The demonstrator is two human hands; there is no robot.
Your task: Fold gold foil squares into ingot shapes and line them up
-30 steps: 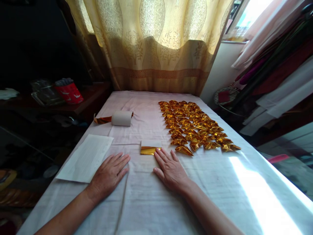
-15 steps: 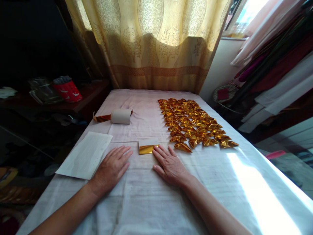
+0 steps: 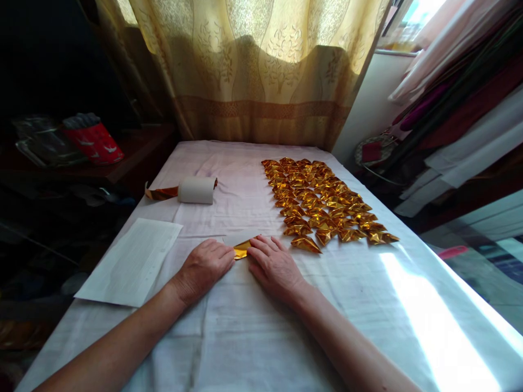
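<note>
Near the middle of the table lies a small piece of gold foil paper [image 3: 242,250], partly folded, with a pale strip along its far side. My left hand [image 3: 208,267] has its fingers together, closed on the paper's left end. At the other end, my right hand [image 3: 274,265] has its fingers bent over the right edge and holds it. Both thumbs and the paper's corners are mostly hidden by my hands. To the right, rows of folded gold foil ingots [image 3: 314,202] cover part of the white cloth [image 3: 261,343].
A sheet of white paper [image 3: 131,261] lies to the left. Behind it is a pale roll [image 3: 196,190] with copper-coloured foil sticking out. A red patterned container [image 3: 96,142] and a glass jug [image 3: 44,140] stand on the dark side cabinet. Clothes [image 3: 469,120] hang at right.
My left hand has moved right from the bare cloth to the foil paper, its fingers now closed on it. My right hand has shifted slightly left, and the paper has tilted.
</note>
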